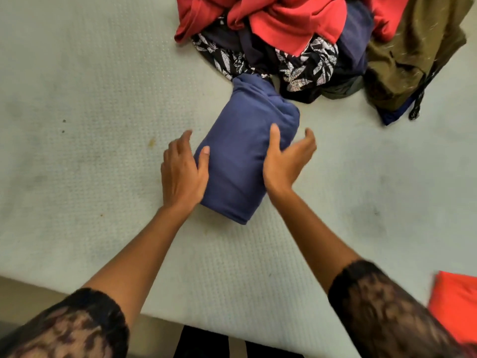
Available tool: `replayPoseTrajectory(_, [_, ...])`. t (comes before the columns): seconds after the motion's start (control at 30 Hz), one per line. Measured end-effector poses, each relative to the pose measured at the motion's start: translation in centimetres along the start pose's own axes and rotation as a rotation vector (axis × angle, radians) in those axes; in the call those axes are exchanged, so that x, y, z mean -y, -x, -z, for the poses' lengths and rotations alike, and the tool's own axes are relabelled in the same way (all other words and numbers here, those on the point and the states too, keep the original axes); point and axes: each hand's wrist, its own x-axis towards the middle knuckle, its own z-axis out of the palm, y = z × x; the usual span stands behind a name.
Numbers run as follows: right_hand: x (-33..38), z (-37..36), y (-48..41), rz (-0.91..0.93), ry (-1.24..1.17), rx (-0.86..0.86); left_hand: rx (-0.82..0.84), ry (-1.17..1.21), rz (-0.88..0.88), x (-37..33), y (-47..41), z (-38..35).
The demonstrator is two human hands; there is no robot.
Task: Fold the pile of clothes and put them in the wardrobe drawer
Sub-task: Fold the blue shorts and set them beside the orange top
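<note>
The folded navy-blue cloth bundle (245, 151) lies on the pale textured mattress (90, 99), long axis running away from the person and tilted to the right, its far end touching the unfolded heap of red, leaf-print and olive clothes (296, 34). The left hand (182, 171) and right hand (286, 156) flank its near half, equally close, fingers spread and cupped against the sides, thumbs on top. No wardrobe drawer is in view; a flat orange-red folded piece (454, 303) lies near the right sleeve.
</note>
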Motion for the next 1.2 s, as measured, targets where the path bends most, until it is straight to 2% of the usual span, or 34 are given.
replayPoseTrajectory(0.07, [-1.7,1.3,2.3,-0.253,-0.090,0.164,0.167,-0.047,-0.160,-0.8,-1.1,-0.5])
replayPoseTrajectory(0.17, [-2.3,1.7,4.3,-0.371,-0.161,0.236,0.408,-0.208,-0.275,-1.4,-1.5,-2.1])
replayPoseTrajectory(0.3, [-0.9,1.5,4.4,-0.494,-0.279,0.326,0.409,-0.255,-0.269,-1.1,-1.5,-2.5])
replayPoseTrajectory(0.4, [-0.3,2.7,2.7,-0.500,-0.386,0.419,0.384,-0.095,-0.281,-1.9,-1.6,-1.6])
replayPoseTrajectory(0.47, [-0.2,4.5,1.5,-0.504,-0.517,0.442,0.358,0.128,-0.141,-3.3,-1.6,-1.1])
replayPoseTrajectory(0.53, [-0.3,7.4,0.1,-0.488,-0.664,0.456,0.384,0.384,0.148,-5.4,-1.7,-0.9])
replayPoseTrajectory(0.6, [-1.1,10.9,-1.3,-0.459,-0.774,0.484,0.584,0.674,0.367,-8.4,-1.1,-1.1])
replayPoseTrajectory(0.67, [-1.9,14.8,-2.6,-0.445,-0.838,0.507,0.814,0.856,0.430,-11.5,0.2,-1.8])
replayPoseTrajectory(0.73, [-3.0,18.5,-3.8,-0.425,-0.882,0.500,0.938,0.996,0.462,-15.0,1.6,-2.9])
replayPoseTrajectory(0.83, [-6.1,25.9,-6.6,-0.380,-0.922,0.376,1.090,0.996,0.412,-21.9,4.7,-6.8])
replayPoseTrajectory(0.97, [-10.7,33.7,-9.3,-0.364,-0.956,0.175,1.257,0.745,0.278,-30.6,8.3,-12.2])
replayPoseTrajectory(1.07, [-14.9,38.2,-10.9,-0.398,-0.952,-0.126,1.384,0.529,0.128,-38.0,11.6,-17.2])
replayPoseTrajectory(1.2, [-18.9,38.9,-11.0,-0.471,-0.910,-0.435,1.477,0.198,-0.121,-44.9,13.5,-22.8])
